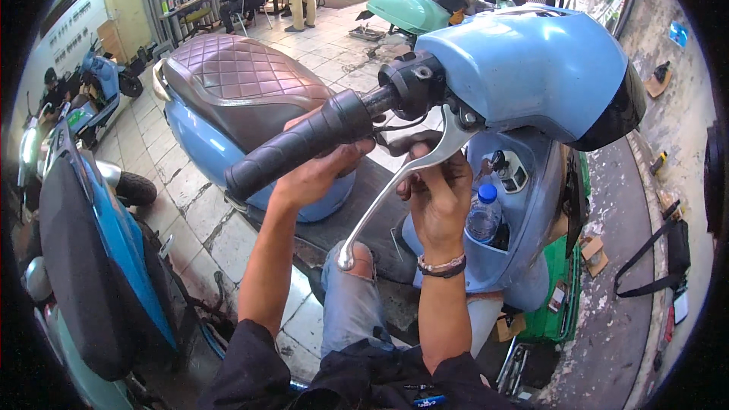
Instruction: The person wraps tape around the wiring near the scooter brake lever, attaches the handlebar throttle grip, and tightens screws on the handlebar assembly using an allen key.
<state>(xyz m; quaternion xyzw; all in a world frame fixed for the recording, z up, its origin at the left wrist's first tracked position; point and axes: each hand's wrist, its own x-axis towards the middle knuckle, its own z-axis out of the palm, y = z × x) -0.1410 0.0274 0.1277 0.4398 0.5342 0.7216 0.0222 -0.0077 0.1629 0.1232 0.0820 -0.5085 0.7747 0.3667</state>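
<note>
A light blue scooter [531,68] stands in front of me, its handlebar end filling the centre. My left hand [315,171] reaches up behind the black rubber grip [304,140], its fingers curled around something thin beneath the bar. My right hand [437,190] is raised under the silver brake lever [395,190], fingers bent near the lever's pivot and a dark cable. What the fingers pinch is hidden by the grip and lever. A bracelet circles my right wrist. The scooter's brown quilted seat [239,76] lies beyond.
A clear water bottle [484,212] with a blue cap sits in the scooter's front pocket. Another blue scooter [99,258] stands close on my left. A green scooter [410,7] and several people at tables are farther back. A rough wall [668,144] runs along the right.
</note>
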